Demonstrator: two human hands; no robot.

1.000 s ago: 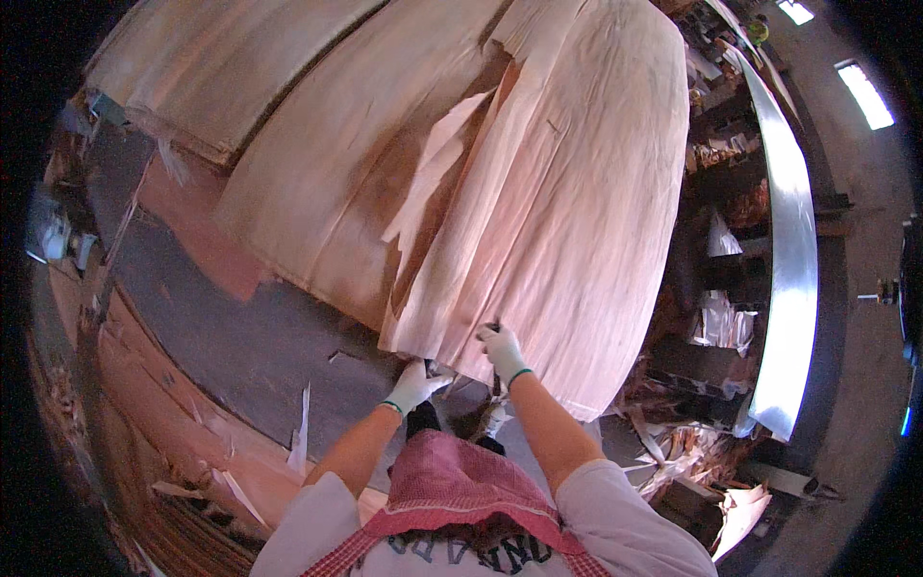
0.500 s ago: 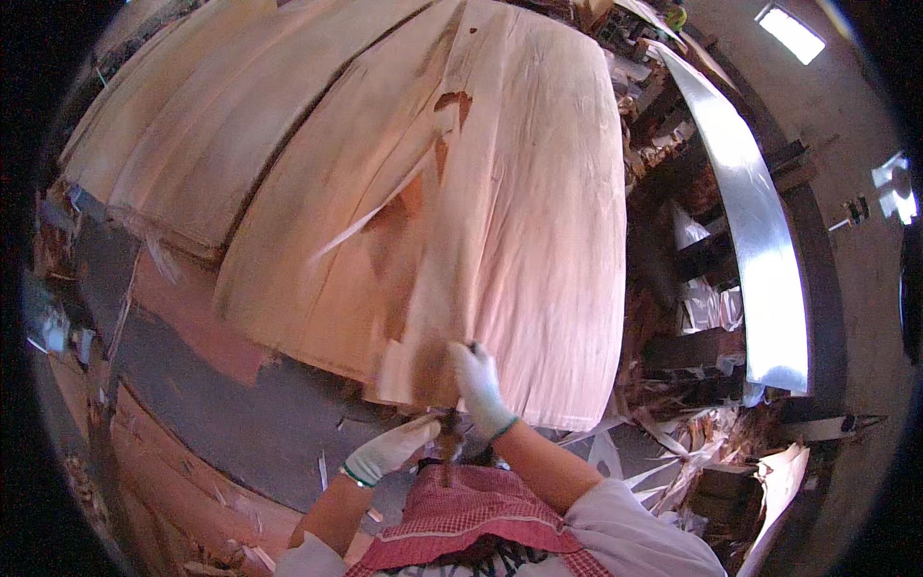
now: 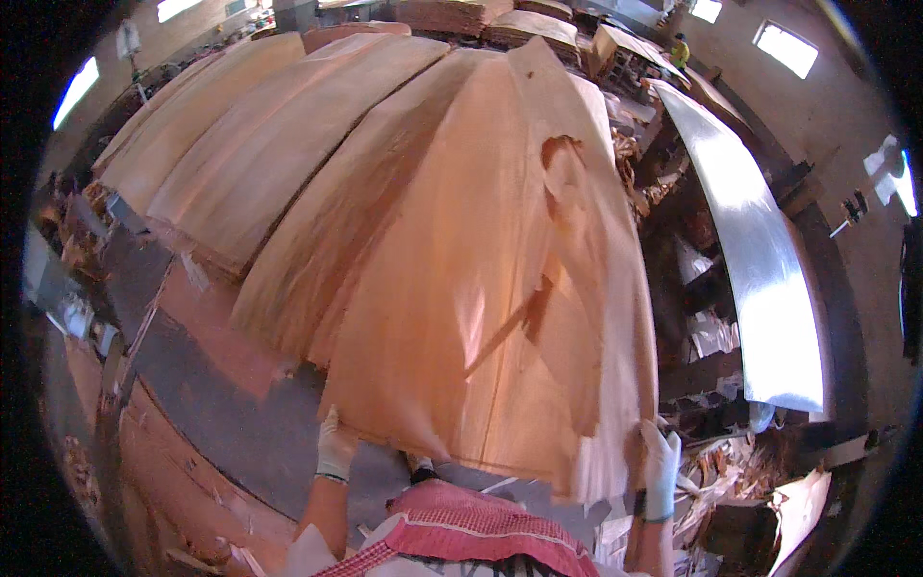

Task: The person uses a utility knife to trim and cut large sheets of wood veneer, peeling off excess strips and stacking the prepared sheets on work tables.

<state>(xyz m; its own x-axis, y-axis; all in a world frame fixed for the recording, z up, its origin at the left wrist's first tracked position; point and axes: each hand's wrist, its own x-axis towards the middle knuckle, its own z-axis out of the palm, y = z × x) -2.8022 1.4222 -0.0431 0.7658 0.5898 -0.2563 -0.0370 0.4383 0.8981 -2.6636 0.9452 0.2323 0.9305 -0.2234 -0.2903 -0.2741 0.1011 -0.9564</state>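
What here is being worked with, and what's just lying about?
In use:
large wood sheet
left hand, gloved, at its near left corner
right hand, gloved, at its near right edge

Apparently lying about:
wood scraps, lower right
long shiny strip, right
neighbouring wood stack, left

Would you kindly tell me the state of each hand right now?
Left hand: closed on the near-left corner of the wood sheet.
Right hand: at its right edge; grip unclear.
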